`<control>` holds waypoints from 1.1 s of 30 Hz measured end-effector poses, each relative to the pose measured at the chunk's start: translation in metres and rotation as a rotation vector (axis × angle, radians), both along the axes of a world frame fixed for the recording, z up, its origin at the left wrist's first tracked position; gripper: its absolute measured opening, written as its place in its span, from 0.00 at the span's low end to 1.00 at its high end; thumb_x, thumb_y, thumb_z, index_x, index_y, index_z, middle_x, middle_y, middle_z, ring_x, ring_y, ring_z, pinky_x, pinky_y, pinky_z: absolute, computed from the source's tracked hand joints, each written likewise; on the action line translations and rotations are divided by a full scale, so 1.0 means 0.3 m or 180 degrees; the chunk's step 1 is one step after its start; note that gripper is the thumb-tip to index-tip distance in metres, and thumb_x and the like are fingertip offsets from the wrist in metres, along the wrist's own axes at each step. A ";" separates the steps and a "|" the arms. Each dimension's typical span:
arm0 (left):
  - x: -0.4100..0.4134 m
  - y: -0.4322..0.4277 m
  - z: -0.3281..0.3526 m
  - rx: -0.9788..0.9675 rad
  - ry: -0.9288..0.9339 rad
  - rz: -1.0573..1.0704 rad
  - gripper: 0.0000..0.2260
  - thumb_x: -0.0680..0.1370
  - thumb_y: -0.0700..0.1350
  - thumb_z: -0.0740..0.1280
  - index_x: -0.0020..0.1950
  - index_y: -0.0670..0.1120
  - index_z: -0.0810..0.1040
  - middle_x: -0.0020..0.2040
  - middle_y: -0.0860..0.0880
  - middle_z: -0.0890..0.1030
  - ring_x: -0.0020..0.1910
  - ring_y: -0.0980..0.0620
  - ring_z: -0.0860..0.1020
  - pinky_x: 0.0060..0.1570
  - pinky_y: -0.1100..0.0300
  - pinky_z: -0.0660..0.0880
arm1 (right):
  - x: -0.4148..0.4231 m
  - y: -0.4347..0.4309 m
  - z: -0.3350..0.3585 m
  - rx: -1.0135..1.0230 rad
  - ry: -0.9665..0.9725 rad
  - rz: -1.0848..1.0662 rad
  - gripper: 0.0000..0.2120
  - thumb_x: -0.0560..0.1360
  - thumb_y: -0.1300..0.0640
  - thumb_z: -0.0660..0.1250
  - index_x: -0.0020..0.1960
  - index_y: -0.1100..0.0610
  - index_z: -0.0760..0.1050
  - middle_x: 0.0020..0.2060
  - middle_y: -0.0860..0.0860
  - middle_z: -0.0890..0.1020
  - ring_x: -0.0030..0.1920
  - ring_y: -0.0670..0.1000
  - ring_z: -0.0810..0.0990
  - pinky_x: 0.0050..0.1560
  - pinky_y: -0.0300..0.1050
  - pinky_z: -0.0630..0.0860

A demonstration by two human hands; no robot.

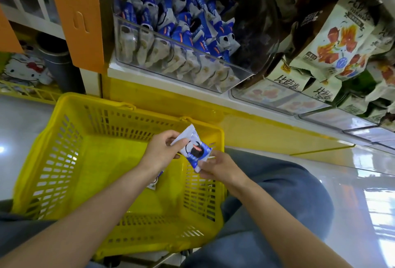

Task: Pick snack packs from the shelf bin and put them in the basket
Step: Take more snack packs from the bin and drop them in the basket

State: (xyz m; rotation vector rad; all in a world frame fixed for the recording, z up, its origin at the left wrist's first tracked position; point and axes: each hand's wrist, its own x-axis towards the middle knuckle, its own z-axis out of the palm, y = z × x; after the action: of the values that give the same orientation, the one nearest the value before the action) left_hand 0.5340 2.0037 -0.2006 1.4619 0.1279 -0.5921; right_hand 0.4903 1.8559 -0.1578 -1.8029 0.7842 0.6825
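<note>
Over the far right corner of the basket [64, 122], we hold one blue-and-white snack pack [193, 150] between both hands, tilted, with its upper crimped end toward the shelf and its lower end toward us. Our left hand [160, 152] pinches the upper end between thumb and curled fingers, and our right hand [222, 167] pinches the lower end with its fingertips. The pack hangs just above the right wall rather than over the middle, so we judge that letting go here could leave it perched on the rim or sliding outside. Better that we carry it leftward and down, well inside the walls, before either hand lets go. One hand is enough for that; the right could release first and go back to the shelf bin [136, 26], which is heaped with the same packs along the shelf's front edge. A second pack [155, 182] lies on the basket floor near the right wall, partly hidden under our left forearm, and we would set this one beside it on the bare part of the floor, low enough that it does not bounce.
</note>
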 end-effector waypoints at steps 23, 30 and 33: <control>-0.093 -0.112 -0.120 -0.0202 0.0034 -0.0955 0.10 0.78 0.43 0.63 0.37 0.48 0.74 0.36 0.46 0.75 0.38 0.50 0.73 0.39 0.57 0.67 | -0.155 -0.015 -0.083 -0.1720 -0.1612 0.0916 0.07 0.76 0.54 0.66 0.51 0.56 0.76 0.45 0.50 0.81 0.44 0.48 0.80 0.43 0.47 0.79; -0.129 -0.138 -0.134 0.0439 -0.0566 -0.0669 0.12 0.74 0.40 0.69 0.50 0.47 0.67 0.46 0.51 0.72 0.42 0.54 0.73 0.40 0.64 0.69 | -0.125 -0.044 -0.081 -0.1925 -0.1544 -0.0221 0.04 0.74 0.56 0.69 0.45 0.53 0.73 0.34 0.43 0.77 0.35 0.34 0.76 0.34 0.25 0.69; -0.151 -0.154 -0.125 0.0235 -0.0572 -0.0911 0.05 0.77 0.43 0.65 0.49 0.49 0.69 0.43 0.54 0.74 0.39 0.58 0.75 0.39 0.66 0.72 | -0.112 -0.043 -0.082 -0.1652 -0.1311 -0.0475 0.08 0.76 0.54 0.65 0.51 0.58 0.75 0.40 0.49 0.80 0.38 0.39 0.77 0.37 0.26 0.70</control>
State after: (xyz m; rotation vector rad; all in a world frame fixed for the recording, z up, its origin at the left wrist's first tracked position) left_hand 0.4887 1.9575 -0.2380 1.6110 -0.2057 -0.6885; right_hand 0.4566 1.8431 -0.1825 -2.2206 0.8484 -0.0100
